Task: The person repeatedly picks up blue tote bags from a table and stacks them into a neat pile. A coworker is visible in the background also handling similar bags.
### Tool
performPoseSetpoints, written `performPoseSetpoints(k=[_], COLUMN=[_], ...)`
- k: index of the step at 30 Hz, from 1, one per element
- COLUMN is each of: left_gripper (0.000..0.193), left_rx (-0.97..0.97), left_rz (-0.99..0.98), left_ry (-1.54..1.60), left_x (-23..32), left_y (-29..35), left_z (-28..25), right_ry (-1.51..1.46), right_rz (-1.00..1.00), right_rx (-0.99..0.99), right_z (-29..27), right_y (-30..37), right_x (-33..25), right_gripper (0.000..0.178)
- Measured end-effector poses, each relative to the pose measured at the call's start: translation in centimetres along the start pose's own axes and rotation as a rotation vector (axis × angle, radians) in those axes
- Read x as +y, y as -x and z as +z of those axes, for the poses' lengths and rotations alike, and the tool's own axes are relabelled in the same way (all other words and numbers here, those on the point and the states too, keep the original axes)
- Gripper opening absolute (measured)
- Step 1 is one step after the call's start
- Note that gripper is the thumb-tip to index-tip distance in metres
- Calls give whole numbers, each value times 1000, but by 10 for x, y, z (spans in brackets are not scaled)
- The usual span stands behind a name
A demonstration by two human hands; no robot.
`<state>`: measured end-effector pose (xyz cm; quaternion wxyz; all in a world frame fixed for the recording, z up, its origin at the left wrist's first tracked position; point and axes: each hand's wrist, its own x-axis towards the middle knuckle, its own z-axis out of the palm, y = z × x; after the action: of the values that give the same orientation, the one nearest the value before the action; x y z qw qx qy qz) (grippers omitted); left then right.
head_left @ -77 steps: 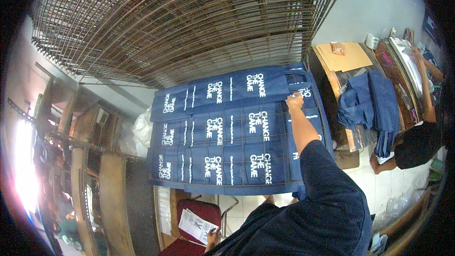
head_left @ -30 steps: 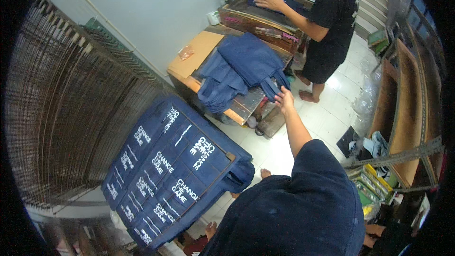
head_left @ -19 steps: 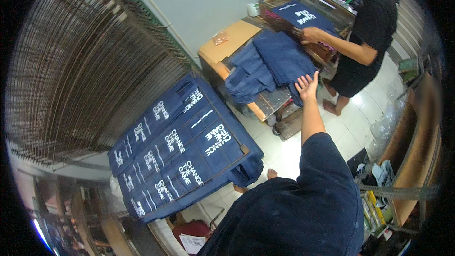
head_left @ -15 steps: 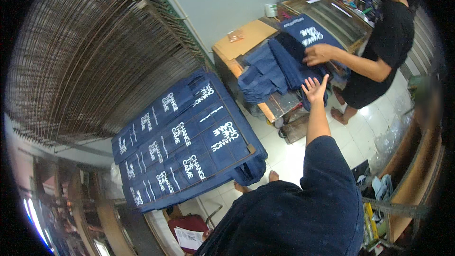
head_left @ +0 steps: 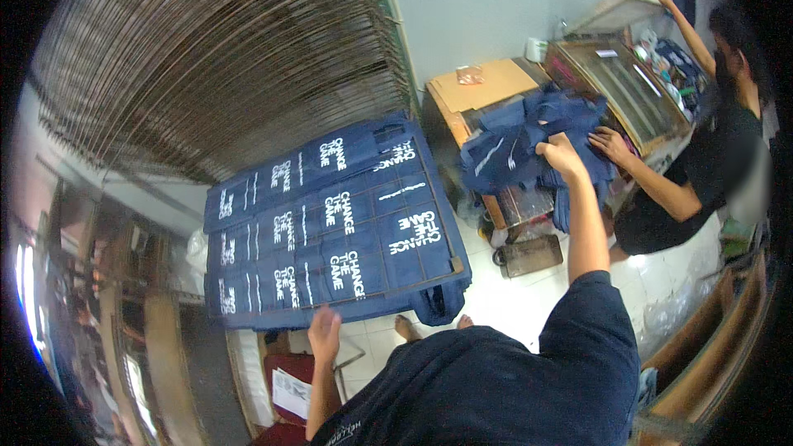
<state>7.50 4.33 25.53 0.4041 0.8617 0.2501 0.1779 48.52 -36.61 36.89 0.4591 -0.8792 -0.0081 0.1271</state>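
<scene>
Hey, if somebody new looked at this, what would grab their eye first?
Probably the big stack of wire racks filling the upper left, and the rows of white-printed navy bags spread out below it. Next, right of centre, the right hand seems closed on crumpled navy cloth. A co-worker in black is at the far right.

Wooden table (head_left: 496, 211) with tan cardboard (head_left: 489, 94) and a navy fabric heap (head_left: 496, 153) on top

The left hand (head_left: 325, 334) is smeared by blur! Up top, the wire rack (head_left: 223, 58) is cut off; down below, the red chair (head_left: 285, 362) is clipped too.
</scene>
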Motion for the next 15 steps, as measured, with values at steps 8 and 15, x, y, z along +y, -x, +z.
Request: performPoseSetpoints(k=[8,15], left_gripper=[70,48], left_rx=[-225,-611], left_rz=[429,256], left_ry=[272,763], left_x=[165,213], left_y=[-138,-151], left_z=[42,45], right_ry=[755,715], right_rz=[-841,-960], right_rx=[-480,-666], right_z=[-14,-2], right_y=[78,80], right_x=[-143,-207], right_gripper=[27,39])
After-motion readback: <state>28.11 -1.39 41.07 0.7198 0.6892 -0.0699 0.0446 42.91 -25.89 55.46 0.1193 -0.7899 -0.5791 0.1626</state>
